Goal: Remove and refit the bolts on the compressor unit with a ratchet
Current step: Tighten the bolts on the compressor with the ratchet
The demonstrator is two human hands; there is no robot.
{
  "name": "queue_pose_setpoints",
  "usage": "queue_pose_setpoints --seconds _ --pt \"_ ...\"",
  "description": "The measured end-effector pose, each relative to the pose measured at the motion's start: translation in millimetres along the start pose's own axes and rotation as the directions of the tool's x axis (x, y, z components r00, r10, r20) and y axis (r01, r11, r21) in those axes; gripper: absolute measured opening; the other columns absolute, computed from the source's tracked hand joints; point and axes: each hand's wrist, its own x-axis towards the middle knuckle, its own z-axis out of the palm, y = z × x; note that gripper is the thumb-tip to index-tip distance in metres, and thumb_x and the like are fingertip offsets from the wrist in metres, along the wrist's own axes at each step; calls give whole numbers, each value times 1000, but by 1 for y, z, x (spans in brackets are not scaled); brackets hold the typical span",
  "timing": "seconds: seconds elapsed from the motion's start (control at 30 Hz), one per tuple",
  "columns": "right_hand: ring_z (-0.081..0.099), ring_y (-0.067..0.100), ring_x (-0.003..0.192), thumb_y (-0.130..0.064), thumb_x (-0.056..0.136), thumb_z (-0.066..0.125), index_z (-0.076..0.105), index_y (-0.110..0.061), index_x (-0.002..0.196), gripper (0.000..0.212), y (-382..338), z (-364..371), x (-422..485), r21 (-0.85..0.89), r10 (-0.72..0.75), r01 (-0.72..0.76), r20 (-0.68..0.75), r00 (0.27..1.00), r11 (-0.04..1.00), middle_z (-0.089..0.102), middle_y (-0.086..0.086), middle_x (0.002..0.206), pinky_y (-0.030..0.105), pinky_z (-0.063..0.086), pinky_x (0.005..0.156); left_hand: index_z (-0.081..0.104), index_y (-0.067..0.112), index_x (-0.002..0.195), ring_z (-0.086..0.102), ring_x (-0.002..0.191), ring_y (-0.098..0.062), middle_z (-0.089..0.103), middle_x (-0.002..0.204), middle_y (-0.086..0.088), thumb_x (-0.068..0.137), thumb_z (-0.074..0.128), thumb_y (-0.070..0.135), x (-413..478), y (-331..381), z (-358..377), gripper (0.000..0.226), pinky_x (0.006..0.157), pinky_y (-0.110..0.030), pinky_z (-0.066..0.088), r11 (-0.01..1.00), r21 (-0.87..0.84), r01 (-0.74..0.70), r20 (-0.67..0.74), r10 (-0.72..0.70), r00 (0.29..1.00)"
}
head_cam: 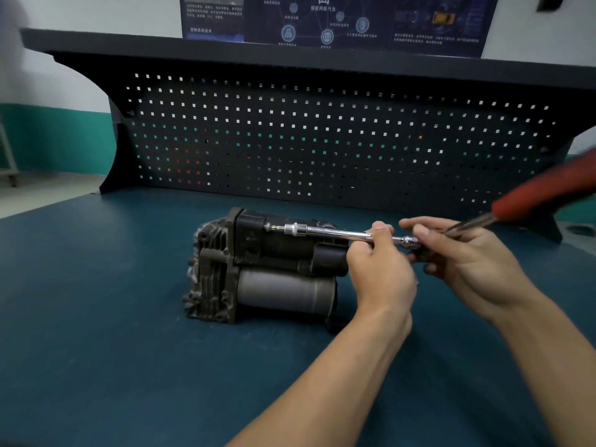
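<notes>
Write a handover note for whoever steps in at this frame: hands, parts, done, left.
Left hand grips the extension bar. Right hand holds the ratchet at its head, red handle pointing up-right.
The socket sits on a bolt at the compressor unit's upper side; the unit lies on the blue bench.
Done: cannot tell; no loose bolts in view.
Left: turn this bolt, then the rest.

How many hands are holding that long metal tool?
2. The left hand grips the chrome extension bar beside the compressor unit; the right hand pinches the ratchet at its head, below the red handle.
</notes>
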Motion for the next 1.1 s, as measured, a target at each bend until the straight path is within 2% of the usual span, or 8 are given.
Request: queue_pose_setpoints --seconds 0.2,0.3,0.43,0.53,0.63,0.77,0.93,1.1 --pt "37 9 37 -62 58 78 75 -9 81 58 3 18 7 2 106 -108 -216 971 994 68 5 70 19 29 34 56 18 88 42 51 -7 47 56 11 104 48 35 2 -4 0 25 59 -30 37 999 34 -8 -26 9 1000" --pt "29 11 36 -67 72 71 74 -3 86 66 3 21 11 -47 138 -156 -260 956 987 53 11 68 21 25 34 54 16 86 39 54 -9 43 58 9 104 49 35 4 -6 -1 27 56 -32 33 999 41 -20 -36 21 999" --pt "37 12 36 -42 93 64 69 -8 81 37 3 15 11 -8 263 -268 -172 949 963 63 6 67 21 27 35 53 17 84 40 47 -5 44 51 13 104 49 33 5 -5 0 26 52 -29 32 999 31 -23 -27 24 999" --pt "42 10 39 -43 95 56 71 -17 76 36 1 7 6 33 404 -404 0 915 914 64 -1 61 20 27 39 55 18 88 43 50 -5 50 59 10 104 49 34 4 -4 1 24 54 -28 34 1000 20 -10 -38 11 999" --pt "43 9 40 -45 94 54 69 -14 91 35 3 3 4 50 438 -441 53 897 896 62 -3 58 18 28 36 53 17 88 41 41 -1 46 45 16 105 49 34 3 -3 0 24 51 -26 33 1000 15 -14 -16 14 1000" --pt "44 8 43 -36 79 68 70 -11 93 28 2 0 4 116 339 -339 13 941 934 72 4 86 17 29 36 52 16 86 35 36 -1 38 40 15 105 48 30 1 0 -2 24 43 -19 31 1000 -4 -26 27 26 999" --pt "44 7 49 -21 76 70 66 -13 120 44 2 -14 3 105 112 -124 109 988 987 74 4 117 16 31 45 53 13 86 31 35 -3 34 39 14 106 47 28 -2 3 0 26 37 -17 30 999 -32 -25 31 26 999" --pt "63 11 69 -11 70 77 78 -32 102 38 2 -20 1 -105 -108 123 144 984 987 72 2 123 19 45 54 51 13 93 31 35 -4 34 40 14 106 47 31 -4 7 -1 22 37 -18 29 999 -35 9 35 -7 999"
